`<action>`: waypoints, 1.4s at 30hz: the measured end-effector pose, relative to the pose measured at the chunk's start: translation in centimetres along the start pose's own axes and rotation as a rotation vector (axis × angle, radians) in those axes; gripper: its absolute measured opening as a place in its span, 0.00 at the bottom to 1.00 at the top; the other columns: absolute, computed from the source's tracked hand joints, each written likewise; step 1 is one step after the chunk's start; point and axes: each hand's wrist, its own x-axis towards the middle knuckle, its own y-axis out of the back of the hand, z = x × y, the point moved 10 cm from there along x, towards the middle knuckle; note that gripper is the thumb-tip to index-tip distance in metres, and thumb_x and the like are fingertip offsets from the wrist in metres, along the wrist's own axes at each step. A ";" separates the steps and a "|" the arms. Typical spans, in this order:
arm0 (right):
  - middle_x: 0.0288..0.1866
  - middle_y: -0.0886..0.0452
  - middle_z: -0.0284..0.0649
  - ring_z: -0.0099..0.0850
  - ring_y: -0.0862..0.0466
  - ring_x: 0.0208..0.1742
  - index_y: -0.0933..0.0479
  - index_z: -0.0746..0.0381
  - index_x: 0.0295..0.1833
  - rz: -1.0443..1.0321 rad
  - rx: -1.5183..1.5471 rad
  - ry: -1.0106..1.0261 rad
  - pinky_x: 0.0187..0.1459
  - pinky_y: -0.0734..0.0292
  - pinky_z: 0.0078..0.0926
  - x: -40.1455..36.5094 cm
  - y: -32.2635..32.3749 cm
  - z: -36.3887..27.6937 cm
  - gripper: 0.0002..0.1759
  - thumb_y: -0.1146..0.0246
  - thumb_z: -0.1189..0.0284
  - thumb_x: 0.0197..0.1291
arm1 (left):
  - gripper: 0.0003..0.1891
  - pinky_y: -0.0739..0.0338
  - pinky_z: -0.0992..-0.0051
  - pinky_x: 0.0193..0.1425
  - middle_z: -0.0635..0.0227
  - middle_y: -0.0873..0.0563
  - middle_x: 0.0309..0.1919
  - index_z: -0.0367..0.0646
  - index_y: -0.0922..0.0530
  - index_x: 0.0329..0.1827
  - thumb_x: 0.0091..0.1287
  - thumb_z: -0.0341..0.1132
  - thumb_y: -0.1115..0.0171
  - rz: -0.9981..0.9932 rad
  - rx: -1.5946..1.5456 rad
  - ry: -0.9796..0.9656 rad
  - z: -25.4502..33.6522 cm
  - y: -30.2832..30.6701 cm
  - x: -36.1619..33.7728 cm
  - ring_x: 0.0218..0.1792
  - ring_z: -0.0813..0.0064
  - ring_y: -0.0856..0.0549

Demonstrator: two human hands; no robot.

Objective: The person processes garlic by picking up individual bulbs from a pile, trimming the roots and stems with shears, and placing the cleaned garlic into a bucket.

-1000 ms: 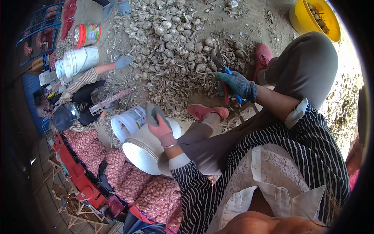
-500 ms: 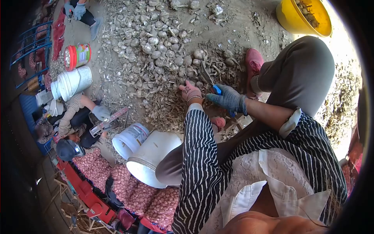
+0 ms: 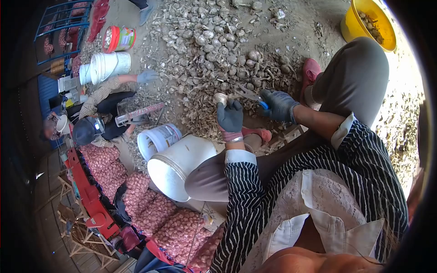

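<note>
My left hand (image 3: 230, 119), gloved with the grey palm turned up, holds a pale garlic bulb (image 3: 221, 98) in its fingertips. To its right, my right hand (image 3: 278, 106) in a grey glove is closed around the blue handle of a pair of shears (image 3: 249, 94). The blades point left toward the bulb's stem, near my left fingers; whether they touch the stem cannot be made out. Behind both hands lies a heap of garlic bulbs (image 3: 214, 50) with dry stalks and trimmings on the ground.
A yellow bucket (image 3: 348, 25) stands at the upper right. White buckets (image 3: 200, 152) (image 3: 157, 139) lie tilted beside my left knee. Left of them a co-worker (image 3: 102, 104) sits low, an arm reaching toward the heap. Net sacks of garlic (image 3: 182, 232) fill the lower left.
My left hand has turned palm up and now holds a bulb. The shears in my right hand now point left toward it. The view has shifted, and the co-worker's arm reaches out to the heap.
</note>
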 end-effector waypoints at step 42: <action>0.30 0.18 0.48 0.51 0.17 0.36 0.22 0.61 0.39 -0.143 -0.434 -0.020 0.39 0.23 0.48 0.1 -1.9 6.1 0.12 0.42 0.63 0.59 | 0.21 0.19 0.77 0.36 0.67 0.17 0.38 0.38 0.27 0.59 0.62 0.25 0.37 -0.075 0.992 0.012 -4.3 -1.9 -5.6 0.34 0.75 0.16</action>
